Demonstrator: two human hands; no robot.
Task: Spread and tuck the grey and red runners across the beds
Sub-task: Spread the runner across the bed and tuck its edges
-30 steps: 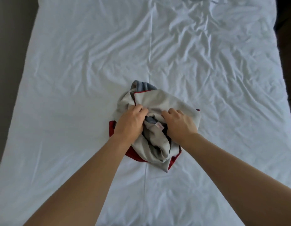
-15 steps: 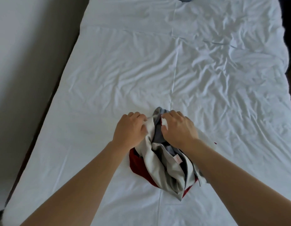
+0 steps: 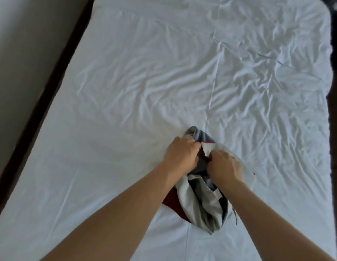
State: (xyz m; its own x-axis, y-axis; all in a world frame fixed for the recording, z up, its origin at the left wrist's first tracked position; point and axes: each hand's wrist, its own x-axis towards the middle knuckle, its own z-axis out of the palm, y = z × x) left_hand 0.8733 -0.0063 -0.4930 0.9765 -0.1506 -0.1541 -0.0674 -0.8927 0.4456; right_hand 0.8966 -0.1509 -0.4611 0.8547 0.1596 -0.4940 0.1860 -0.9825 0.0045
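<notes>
A bunched grey and red runner [image 3: 203, 206] lies in a heap on the white sheet of the bed [image 3: 145, 81], near its middle front. Pale grey cloth is on top, with a dark red edge showing at the lower left and a darker grey fold at the far end. My left hand [image 3: 180, 154] grips the far left part of the bundle with curled fingers. Just to its right, my right hand [image 3: 223, 167] pinches a pale fold of the same cloth. Both forearms reach in from the bottom of the view.
The sheet is wrinkled, most of all on the right half. A dark bed frame edge [image 3: 50, 72] and a pale wall [image 3: 22, 44] run along the left. Dark floor [image 3: 336, 110] lies past the right edge of the bed.
My view has swung so the wall on the left shows. Both hands have shifted to the far end of the bundle and drawn closer, opening the folds a little.
</notes>
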